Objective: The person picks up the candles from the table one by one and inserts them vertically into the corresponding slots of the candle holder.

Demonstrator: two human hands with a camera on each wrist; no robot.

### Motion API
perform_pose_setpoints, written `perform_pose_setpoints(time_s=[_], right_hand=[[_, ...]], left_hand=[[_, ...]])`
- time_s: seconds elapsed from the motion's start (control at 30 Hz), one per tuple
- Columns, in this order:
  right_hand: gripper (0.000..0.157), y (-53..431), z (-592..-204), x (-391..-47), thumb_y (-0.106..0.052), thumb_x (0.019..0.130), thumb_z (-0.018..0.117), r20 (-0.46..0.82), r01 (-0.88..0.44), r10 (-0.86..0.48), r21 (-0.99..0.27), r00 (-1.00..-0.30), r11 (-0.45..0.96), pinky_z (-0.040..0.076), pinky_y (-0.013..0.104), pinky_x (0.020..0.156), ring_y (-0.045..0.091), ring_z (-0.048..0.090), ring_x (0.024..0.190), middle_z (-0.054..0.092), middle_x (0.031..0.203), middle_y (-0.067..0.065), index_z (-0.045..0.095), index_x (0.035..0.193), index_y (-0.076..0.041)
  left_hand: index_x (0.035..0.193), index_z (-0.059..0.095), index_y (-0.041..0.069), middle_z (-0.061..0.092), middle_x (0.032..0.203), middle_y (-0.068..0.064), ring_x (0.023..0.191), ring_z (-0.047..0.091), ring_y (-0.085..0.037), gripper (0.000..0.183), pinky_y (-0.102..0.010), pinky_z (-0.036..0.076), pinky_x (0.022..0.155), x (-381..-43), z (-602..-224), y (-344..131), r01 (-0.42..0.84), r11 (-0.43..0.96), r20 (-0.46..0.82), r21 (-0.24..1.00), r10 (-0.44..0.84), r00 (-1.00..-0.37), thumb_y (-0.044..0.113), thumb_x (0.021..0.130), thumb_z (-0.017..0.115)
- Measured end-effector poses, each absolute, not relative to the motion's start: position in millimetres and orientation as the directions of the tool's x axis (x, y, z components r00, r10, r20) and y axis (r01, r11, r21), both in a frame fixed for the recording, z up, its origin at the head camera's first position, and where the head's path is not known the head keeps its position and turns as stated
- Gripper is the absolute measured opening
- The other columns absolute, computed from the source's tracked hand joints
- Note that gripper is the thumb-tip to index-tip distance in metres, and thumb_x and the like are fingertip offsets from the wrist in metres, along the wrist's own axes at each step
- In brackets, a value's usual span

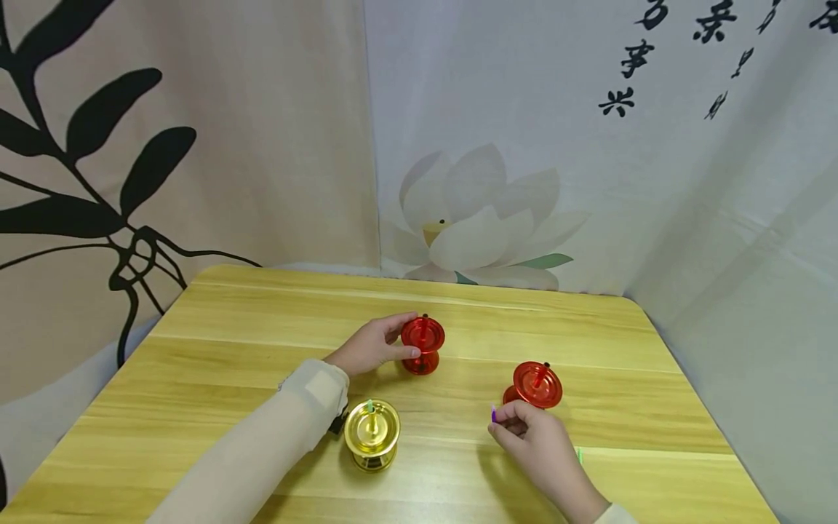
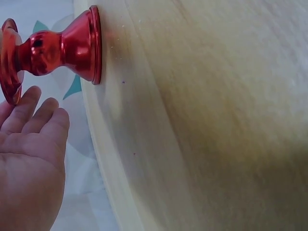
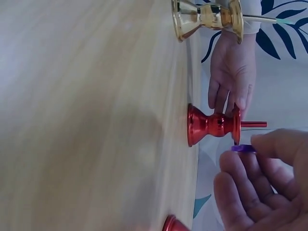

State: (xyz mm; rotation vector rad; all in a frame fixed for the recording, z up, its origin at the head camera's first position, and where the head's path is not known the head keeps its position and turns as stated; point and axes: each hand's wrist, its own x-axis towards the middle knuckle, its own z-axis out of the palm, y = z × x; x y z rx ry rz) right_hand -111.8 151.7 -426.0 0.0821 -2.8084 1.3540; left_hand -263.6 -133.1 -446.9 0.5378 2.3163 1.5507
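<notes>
My left hand [image 1: 369, 346] holds a red metallic candlestick [image 1: 424, 360] by its dish-shaped rim, thumb in front and index finger behind. This candlestick [image 2: 79, 43] stands upright on the table, a thin red spike [image 3: 253, 124] rising from its dish. Between thumb and fingertips, my right hand [image 1: 540, 447] pinches a small purple piece [image 1: 494, 415], whose kind I cannot tell. Just beyond that hand is a second red candlestick [image 1: 537, 386], its base partly hidden. A gold candlestick [image 1: 372, 437], with a pale green tip [image 3: 285, 21] on its spike, stands by my left forearm.
A small green piece [image 1: 580, 455] shows beside my right wrist, mostly hidden by it. The wooden table [image 1: 294, 291] has rounded far corners. Printed cloth curtains [image 1: 491, 109] hang close behind its back edge and right side.
</notes>
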Motion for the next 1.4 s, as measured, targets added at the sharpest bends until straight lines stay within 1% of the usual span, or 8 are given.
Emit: perform_pose_setpoints(time_s=[0.13,0.4,0.57,0.73,0.97,1.23,1.4], right_hand=[[0.015,144,-425,-118,-0.005,0.084,0.079,0.074,-0.086,-0.044,-0.794,-0.996,0.602,0.056,0.022,0.069,0.005,0.063,0.073,0.068,0.079,-0.01,0.069,0.083,-0.016],[0.011,128,-420,-130,-0.008,0.085,0.08,0.133,-0.141,-0.058,-0.799,-0.989,0.584,0.054,0.022,0.066,0.006,0.062,0.072,0.067,0.08,-0.009,0.071,0.085,-0.015],[0.011,117,-415,-140,-0.01,0.087,0.079,0.122,-0.137,-0.065,-0.81,-0.99,0.57,0.054,0.022,0.066,0.008,0.063,0.075,0.068,0.082,-0.009,0.071,0.087,-0.017],[0.009,107,-411,-147,-0.012,0.088,0.079,0.15,-0.173,-0.088,-0.812,-0.985,0.558,0.054,0.022,0.066,0.008,0.062,0.075,0.068,0.082,-0.008,0.071,0.088,-0.015],[0.009,95,-407,-157,-0.014,0.089,0.078,0.141,-0.174,-0.102,-0.794,-0.985,0.582,0.056,0.024,0.069,0.007,0.064,0.079,0.068,0.084,-0.01,0.069,0.089,-0.018],[0.007,85,-405,-170,-0.016,0.09,0.077,0.156,-0.184,-0.098,-0.807,-0.983,0.561,0.056,0.025,0.069,0.01,0.063,0.078,0.068,0.085,-0.007,0.071,0.091,-0.017],[0.005,81,-406,-177,-0.015,0.091,0.076,0.164,-0.192,-0.099,-0.802,-0.981,0.566,0.056,0.027,0.07,0.011,0.063,0.079,0.069,0.086,-0.005,0.071,0.092,-0.014]], left_hand=[[0.155,0.039,0.008,0.046,0.154,-0.005,0.145,0.037,-0.028,0.078,-0.044,0.031,0.118,-264,-448,-133,0.14,0.339,-0.039,0.93,0.471,-0.881,0.023,0.09,0.078],[0.154,0.04,0.006,0.047,0.153,-0.007,0.143,0.04,-0.028,0.077,-0.045,0.032,0.118,-264,-448,-133,0.151,0.329,-0.025,0.932,0.474,-0.88,0.022,0.09,0.078],[0.154,0.039,0.006,0.05,0.15,-0.008,0.141,0.043,-0.029,0.077,-0.046,0.033,0.117,-264,-448,-135,0.155,0.335,-0.023,0.929,0.472,-0.881,0.023,0.09,0.078],[0.154,0.04,0.009,0.053,0.147,-0.007,0.139,0.046,-0.027,0.076,-0.046,0.035,0.116,-263,-447,-134,0.163,0.344,-0.02,0.925,0.47,-0.882,0.023,0.09,0.078],[0.155,0.038,0.008,0.054,0.146,-0.008,0.137,0.049,-0.026,0.076,-0.045,0.037,0.115,-262,-447,-134,0.171,0.341,-0.014,0.924,0.477,-0.879,0.023,0.091,0.077],[0.155,0.037,0.007,0.054,0.146,-0.009,0.137,0.049,-0.026,0.076,-0.047,0.037,0.114,-262,-448,-135,0.175,0.323,-0.006,0.93,0.49,-0.871,0.021,0.091,0.076],[0.155,0.037,0.007,0.055,0.146,-0.008,0.136,0.049,-0.026,0.076,-0.045,0.039,0.113,-262,-448,-134,0.174,0.325,-0.008,0.93,0.491,-0.871,0.02,0.091,0.077]])
